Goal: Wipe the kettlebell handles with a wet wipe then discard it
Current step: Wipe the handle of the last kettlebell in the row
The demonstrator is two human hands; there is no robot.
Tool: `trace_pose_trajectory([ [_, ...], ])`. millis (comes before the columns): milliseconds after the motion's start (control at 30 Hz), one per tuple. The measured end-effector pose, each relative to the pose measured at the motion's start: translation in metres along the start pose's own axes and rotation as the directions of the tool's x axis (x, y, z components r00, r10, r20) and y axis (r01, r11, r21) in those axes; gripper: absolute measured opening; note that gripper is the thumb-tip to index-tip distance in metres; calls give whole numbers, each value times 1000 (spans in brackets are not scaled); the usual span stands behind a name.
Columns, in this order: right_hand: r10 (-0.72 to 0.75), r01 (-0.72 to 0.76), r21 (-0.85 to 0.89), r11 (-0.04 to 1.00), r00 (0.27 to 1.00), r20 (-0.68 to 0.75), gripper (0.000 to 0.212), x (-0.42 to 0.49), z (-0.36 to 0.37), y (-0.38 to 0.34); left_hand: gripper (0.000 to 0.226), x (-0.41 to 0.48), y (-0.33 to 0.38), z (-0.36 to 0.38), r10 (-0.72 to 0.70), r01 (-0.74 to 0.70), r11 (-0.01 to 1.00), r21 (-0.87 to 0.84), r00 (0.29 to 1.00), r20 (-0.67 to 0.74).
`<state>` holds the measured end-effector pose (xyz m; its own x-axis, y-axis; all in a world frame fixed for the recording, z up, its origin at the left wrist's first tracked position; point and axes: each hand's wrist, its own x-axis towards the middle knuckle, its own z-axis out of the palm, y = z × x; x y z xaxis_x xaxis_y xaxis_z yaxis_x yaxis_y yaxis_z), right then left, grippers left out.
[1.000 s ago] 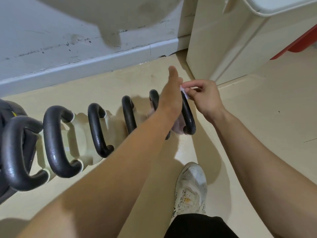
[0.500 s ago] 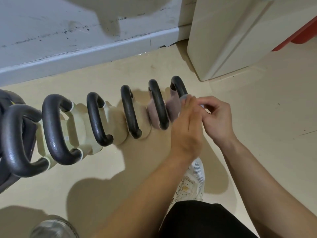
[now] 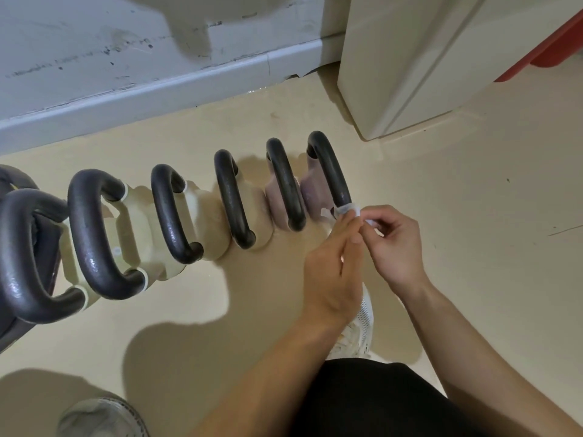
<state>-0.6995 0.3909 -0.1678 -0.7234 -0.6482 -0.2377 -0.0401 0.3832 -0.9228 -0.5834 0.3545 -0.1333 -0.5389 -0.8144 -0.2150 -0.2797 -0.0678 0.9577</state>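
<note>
Over beige floor [image 3: 473,216], both hands [image 3: 334,272] [image 3: 397,244] pinch the wet wipe [image 3: 347,210] around the rightmost kettlebell handle [image 3: 329,168]

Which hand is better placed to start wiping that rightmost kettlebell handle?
Right, probably. The right hand pinches the wet wipe right at the rightmost handle's near end; the left hand only steadies the wipe.

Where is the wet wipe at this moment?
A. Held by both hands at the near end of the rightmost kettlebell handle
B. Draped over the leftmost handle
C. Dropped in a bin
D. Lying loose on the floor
A: the wet wipe sits at the near end of the rightmost kettlebell handle, pinched between the left hand and right hand.
</note>
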Motion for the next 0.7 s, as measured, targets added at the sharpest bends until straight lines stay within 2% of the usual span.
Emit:
trace_pose_trajectory([
  [100, 48, -48, 46, 998, 999, -16, 19, -4, 5, 2, 21, 3, 8, 4, -236, 211, 962, -172, 962, -139],
  [167, 86, -82, 92, 992, 996, -36, 17, -2, 6, 1, 10, 11, 9, 9, -398, 348, 893, -285, 907, -139],
  [233, 92, -86, 145, 986, 995, -38, 19, -1, 5, -1, 11, 22, 4, 14, -478, 406, 846, -344, 865, -154],
  [333, 79, -81, 190, 978, 997, 16, 15, 0, 2, -5, 28, 37, -2, 19, -588, 465, 743, -481, 797, -138],
  [433, 32, -33, 98, 995, 999, 13, 7, 3, 3, -3, 38, 45, -6, 23, -660, 492, 619, -612, 748, -67],
  [633, 153, -158, 116, 981, 987, 51, 16, 12, 5, 15, 7, 47, -16, 31, -755, 468, 412, -782, 655, -6],
  [700, 212, -220, 149, 964, 975, 68, 16, 12, 9, 19, 7, 51, -20, 31, -783, 474, 373, -798, 622, 4],
])
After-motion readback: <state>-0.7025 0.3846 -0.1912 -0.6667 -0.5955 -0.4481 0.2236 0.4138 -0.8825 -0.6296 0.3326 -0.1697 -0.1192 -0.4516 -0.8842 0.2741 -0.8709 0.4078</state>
